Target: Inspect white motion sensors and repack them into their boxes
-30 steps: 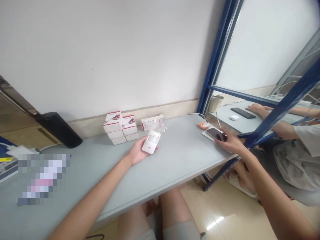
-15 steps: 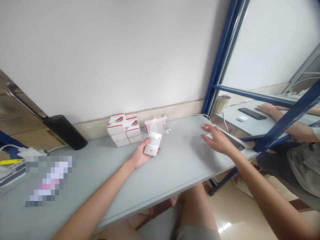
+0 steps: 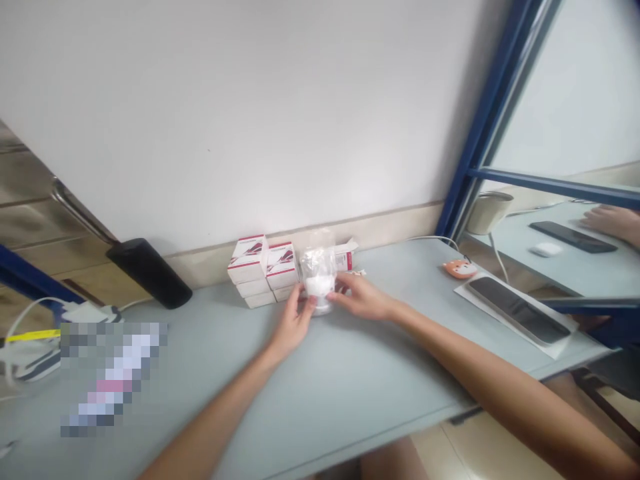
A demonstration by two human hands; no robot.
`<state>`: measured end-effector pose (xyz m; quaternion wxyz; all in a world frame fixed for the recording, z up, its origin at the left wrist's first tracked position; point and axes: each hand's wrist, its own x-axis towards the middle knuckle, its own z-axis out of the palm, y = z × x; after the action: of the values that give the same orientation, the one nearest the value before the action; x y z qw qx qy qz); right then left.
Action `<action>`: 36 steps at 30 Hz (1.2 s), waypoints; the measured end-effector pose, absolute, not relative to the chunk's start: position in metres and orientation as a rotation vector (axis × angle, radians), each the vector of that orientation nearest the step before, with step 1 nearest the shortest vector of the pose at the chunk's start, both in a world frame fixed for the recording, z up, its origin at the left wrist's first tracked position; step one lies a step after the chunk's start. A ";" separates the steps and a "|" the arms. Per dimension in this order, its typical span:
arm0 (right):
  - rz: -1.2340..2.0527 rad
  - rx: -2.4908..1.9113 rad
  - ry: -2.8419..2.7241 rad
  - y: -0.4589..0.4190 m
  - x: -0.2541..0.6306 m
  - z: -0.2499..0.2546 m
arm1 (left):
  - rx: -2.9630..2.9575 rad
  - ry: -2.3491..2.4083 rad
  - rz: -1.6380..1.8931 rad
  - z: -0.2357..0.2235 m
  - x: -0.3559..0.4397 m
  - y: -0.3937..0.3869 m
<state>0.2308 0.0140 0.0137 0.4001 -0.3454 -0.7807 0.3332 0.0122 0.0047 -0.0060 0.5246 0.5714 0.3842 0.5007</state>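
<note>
A small white device in a clear plastic bag (image 3: 319, 273) is held upright just above the grey table (image 3: 350, 380), near the wall. My left hand (image 3: 293, 325) grips its lower left side with fingers curled. My right hand (image 3: 361, 297) holds its right side in a pinch. Stacked white and red boxes (image 3: 261, 268) stand right behind it, to the left.
A dark phone (image 3: 520, 309) lies on white paper at the table's right end, beside a small orange object (image 3: 460, 269). A black cylinder (image 3: 149, 272) leans at the wall on the left. A blue frame (image 3: 493, 113) separates a neighbouring desk, where another person's hand (image 3: 613, 222) rests.
My right hand left the phone and came across to the bagged device, which both hands now hold. The view shifted left.
</note>
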 end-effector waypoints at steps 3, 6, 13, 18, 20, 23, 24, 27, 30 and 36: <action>0.701 -0.965 -2.062 0.008 0.238 0.011 | 1.460 0.940 1.114 -0.005 0.005 0.003; 0.591 -1.016 -2.124 0.006 0.240 0.013 | 1.494 0.920 1.104 0.000 0.001 -0.003; 0.589 -1.045 -2.218 0.003 0.239 0.013 | 1.566 1.011 1.121 -0.006 0.003 -0.001; 0.672 -1.078 -2.108 0.005 0.240 0.011 | 1.569 0.978 1.076 -0.017 0.005 0.007; 0.678 -1.092 -2.085 0.006 0.240 0.009 | 1.556 0.990 1.057 -0.020 0.004 0.009; 0.673 -1.113 -2.129 0.008 0.242 0.008 | 1.568 0.994 1.030 -0.021 0.000 0.007; 0.672 -1.120 -2.159 0.008 0.242 0.008 | 1.587 0.978 1.036 -0.020 -0.001 0.005; 0.648 -1.140 -2.265 0.008 0.244 0.008 | 1.676 0.904 1.022 -0.016 -0.003 -0.001; 0.619 -1.122 -2.331 0.008 0.244 0.007 | 1.715 0.859 0.941 -0.014 -0.002 -0.002; 0.673 -1.069 -2.276 0.007 0.245 0.002 | 1.807 0.861 0.902 -0.017 0.002 0.004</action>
<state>0.2447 0.0070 0.0021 0.2661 -0.3958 -0.8429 0.2491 0.0020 0.0040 -0.0173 0.4556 0.7326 0.3490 0.3658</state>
